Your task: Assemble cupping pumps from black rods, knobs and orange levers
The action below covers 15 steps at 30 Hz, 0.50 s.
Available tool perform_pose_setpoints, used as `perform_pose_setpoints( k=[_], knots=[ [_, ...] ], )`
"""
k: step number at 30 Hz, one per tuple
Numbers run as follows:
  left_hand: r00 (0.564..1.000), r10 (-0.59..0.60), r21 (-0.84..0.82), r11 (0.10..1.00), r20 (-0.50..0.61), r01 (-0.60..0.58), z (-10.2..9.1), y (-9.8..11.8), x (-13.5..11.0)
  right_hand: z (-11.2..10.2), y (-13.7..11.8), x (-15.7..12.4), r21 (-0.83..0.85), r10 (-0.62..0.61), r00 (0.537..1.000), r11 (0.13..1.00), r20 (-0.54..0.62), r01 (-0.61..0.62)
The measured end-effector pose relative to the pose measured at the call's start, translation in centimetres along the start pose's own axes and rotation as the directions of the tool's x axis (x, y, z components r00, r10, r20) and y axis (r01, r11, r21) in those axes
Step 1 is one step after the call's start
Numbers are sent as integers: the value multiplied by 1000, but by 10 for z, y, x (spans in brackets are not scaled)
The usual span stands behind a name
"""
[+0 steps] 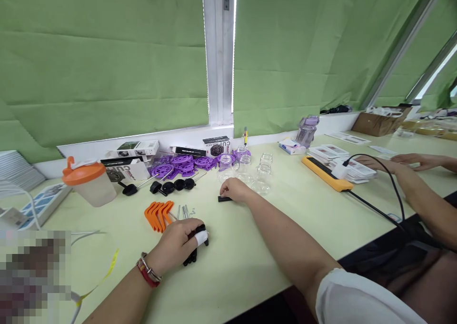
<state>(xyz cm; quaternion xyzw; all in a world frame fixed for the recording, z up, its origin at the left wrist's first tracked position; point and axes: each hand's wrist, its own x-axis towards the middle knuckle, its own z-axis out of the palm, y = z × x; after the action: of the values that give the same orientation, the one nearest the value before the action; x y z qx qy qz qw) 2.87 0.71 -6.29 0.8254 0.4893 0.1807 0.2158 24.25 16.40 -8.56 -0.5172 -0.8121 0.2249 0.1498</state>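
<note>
Black bar (223, 199) on the table (250, 257), probably light, stiff and smooth, suits a mid-length hold; the right hand (235, 189) rests fingers on it, grip unclear, while the left hand (177, 243) curls its fingers around black pieces (192, 258).

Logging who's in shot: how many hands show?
4: wearer's left hand over black parts, right hand at a black bar; one co-worker's hand beside white cards, another hand farther right. More may be hidden.

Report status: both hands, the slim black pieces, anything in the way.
Left hand over slim, black, rod-like pieces, grip unclear. Right hand touching short, straight black bar. Clear, rounded jars close beyond right hand, possible obstruction.
</note>
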Motion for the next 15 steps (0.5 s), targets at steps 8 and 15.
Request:
perform_pose_setpoints(
  k=[8, 15],
  knots=[
    [1000, 6, -7, 1000, -9, -6, 0, 0, 1, 0, -1, 2, -43, -13, 1000, 999, 10, 14],
    [1000, 11, 4, 1000, -12, -11, 0, 0, 0, 0, -1, 0, -26, -62, 998, 998, 4, 63]
  ],
)
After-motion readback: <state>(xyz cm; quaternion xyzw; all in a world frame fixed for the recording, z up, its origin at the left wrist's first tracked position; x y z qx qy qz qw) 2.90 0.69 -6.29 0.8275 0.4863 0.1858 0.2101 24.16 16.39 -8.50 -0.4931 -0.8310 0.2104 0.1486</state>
